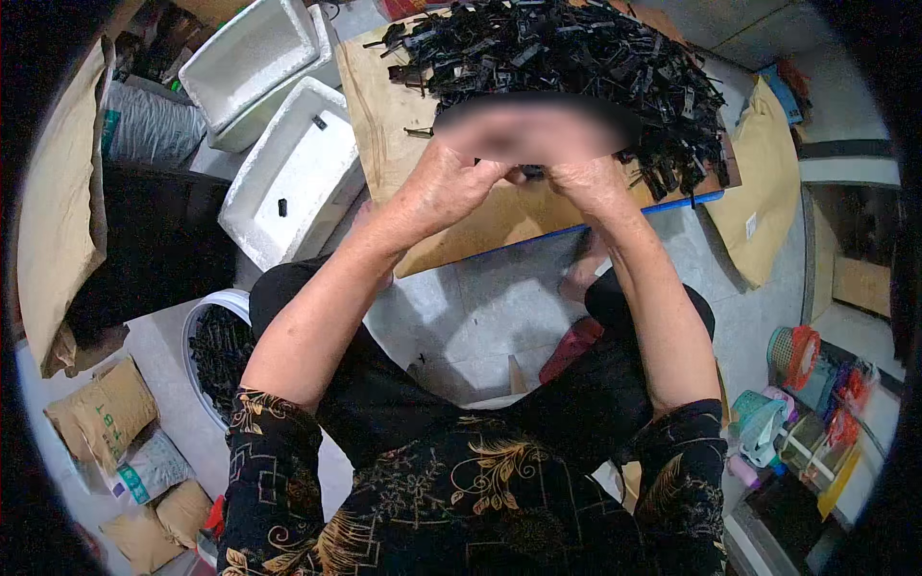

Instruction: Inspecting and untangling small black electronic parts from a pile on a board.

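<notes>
Black piece [531,174], indistinct, beside right hand [579,173]

Blur covers much of the left hand [449,192] and right hand [584,179], so what they hold is unclear. The pile of black parts [567,58] is cut by the upper edge, and the left arm [307,346] partly hides the white tub [187,336].
</notes>
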The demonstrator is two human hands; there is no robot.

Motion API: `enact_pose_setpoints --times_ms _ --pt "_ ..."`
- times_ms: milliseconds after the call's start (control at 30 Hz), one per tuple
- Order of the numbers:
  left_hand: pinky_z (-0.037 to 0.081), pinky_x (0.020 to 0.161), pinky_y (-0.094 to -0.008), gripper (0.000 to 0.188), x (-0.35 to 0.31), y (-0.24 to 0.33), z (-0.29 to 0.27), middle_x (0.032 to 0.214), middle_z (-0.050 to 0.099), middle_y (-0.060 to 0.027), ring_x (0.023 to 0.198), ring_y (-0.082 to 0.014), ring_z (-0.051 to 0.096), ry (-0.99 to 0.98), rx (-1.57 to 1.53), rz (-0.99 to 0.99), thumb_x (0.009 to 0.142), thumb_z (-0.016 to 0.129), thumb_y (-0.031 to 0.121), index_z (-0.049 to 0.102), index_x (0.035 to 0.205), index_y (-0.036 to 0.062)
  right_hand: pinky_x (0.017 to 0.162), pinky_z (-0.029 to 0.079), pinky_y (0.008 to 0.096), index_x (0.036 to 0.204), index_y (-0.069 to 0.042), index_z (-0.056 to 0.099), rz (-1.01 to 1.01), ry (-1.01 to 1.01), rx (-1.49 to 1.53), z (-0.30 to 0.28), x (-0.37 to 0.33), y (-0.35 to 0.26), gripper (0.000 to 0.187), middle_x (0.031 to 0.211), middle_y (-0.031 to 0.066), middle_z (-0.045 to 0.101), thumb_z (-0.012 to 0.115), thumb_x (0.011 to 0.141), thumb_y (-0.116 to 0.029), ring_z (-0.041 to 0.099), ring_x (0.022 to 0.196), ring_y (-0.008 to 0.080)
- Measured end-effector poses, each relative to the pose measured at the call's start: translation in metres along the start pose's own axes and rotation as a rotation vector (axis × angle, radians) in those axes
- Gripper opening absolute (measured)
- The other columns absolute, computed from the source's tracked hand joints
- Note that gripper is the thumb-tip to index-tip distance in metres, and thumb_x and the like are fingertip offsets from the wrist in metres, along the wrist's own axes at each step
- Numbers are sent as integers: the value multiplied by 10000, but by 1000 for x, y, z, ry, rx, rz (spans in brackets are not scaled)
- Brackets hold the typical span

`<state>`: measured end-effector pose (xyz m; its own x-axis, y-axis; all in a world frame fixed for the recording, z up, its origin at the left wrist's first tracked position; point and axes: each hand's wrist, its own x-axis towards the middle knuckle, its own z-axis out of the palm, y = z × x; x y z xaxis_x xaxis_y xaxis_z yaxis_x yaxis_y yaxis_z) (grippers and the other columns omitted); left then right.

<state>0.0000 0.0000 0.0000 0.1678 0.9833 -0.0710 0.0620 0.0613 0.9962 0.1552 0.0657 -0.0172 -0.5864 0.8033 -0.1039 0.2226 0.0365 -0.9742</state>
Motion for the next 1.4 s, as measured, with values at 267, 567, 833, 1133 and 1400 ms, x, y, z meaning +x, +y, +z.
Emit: enact_pose_setpoints --times_ms 267,567,833,1133,1400 --pt "391 443 -180 340 6 -5 -3 790 602 -27 593 -49 514 208 -117 -62 868 520 91 494 1204 50 350 227 171 1082 -76 476 246 8 438 17 -13 -18 281 567 -51 393 406 952 -315 277 419 25" --pt "381 435 -164 342 4 -8 3 737 541 20 562 -25 455 272 -62 -71 866 548 119 522 1205 83 347 219 173 1131 -115 427 251 15 515 29 -9 -18 237 549 -65 349 409 954 -272 268 409 20" --pt "420 590 -190 288 -1 -22 0 769 574 -3 683 -43 484 409 76 63 840 534 27 566 1126 41 364 256 204 1123 -98 460 249 -34 541 38 -3 -17 227 589 -50 367 415 940 -225 311 436 37" --pt "437 491 -199 325 -7 -18 -40 897 630 -82 696 -105 625 413 12 -36 859 512 53 522 1181 92 409 272 192 1101 -106 540 145 -50 81 29 17 -6 268 616 -62 410 462 926 -294 350 505 28" --pt "510 502 -317 351 -16 -150 -202 868 552 -172 665 -246 610 980 -502 -391 786 521 -42 427 1125 -47 652 465 346 961 -6 565 -127 48 -607 -25 11 38 277 760 117 613 568 846 -258 576 648 243"
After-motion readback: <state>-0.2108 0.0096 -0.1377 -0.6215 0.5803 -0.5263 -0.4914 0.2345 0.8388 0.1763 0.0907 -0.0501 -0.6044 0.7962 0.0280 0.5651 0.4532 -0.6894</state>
